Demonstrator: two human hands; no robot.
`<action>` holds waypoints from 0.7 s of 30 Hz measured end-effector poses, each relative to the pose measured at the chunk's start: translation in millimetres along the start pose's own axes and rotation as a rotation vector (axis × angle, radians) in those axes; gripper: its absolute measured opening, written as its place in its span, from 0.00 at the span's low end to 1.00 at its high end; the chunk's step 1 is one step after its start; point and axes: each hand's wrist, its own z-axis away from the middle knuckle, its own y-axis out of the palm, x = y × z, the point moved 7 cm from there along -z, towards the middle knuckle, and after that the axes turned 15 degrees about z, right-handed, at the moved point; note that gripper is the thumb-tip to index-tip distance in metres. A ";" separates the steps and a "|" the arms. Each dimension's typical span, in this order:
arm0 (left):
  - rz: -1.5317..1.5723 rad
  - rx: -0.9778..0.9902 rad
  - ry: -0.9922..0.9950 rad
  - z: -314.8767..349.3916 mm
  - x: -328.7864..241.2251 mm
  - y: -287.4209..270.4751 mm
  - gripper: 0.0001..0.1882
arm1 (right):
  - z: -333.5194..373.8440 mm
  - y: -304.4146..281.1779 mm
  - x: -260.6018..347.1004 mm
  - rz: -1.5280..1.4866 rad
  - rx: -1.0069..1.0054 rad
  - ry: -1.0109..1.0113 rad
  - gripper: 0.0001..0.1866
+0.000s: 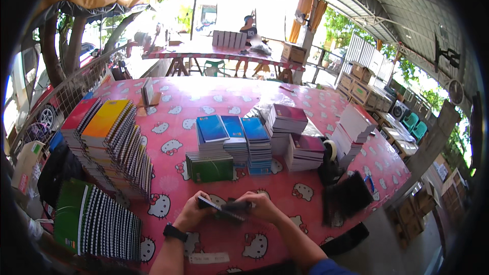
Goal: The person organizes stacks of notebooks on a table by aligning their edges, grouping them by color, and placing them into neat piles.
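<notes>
Over the near middle of the table, my left hand is closed round the edge of a thin dark-edged notebook, which is tilted. My right hand pinches a dark, floppy-looking piece against the notebook's right side; blur hides what kind of thing it is. Just beyond my hands lies a stack of small green notebooks. Behind it stand stacks of blue notebooks, with maroon notebooks to their right. To the right of my right hand sits a black pile, its material unclear.
Tall spiral-notebook stacks, yellow, red and green, line the left side. A black tape dispenser stands by white-edged stacks at right. A person is at a far table. Cartons stand at right.
</notes>
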 end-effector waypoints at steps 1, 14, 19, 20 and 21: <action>-0.003 0.000 -0.012 0.3 0.2 1.7 0.17 | 2.9 -0.8 1.7 -0.009 -0.002 0.008 0.17; -0.067 0.055 -0.004 -2.1 6.8 11.6 0.16 | -4.8 -5.1 20.0 -0.326 -0.095 0.030 0.17; 0.058 0.088 -0.052 2.9 15.8 6.9 0.16 | -4.2 -3.1 23.3 -0.141 -0.091 0.048 0.19; 0.038 0.090 -0.067 3.0 15.4 8.8 0.16 | -5.0 -1.8 28.6 -0.203 -0.070 0.032 0.18; 0.034 0.086 -0.053 1.9 13.9 10.3 0.16 | -6.3 2.3 22.6 -0.033 -0.058 0.061 0.17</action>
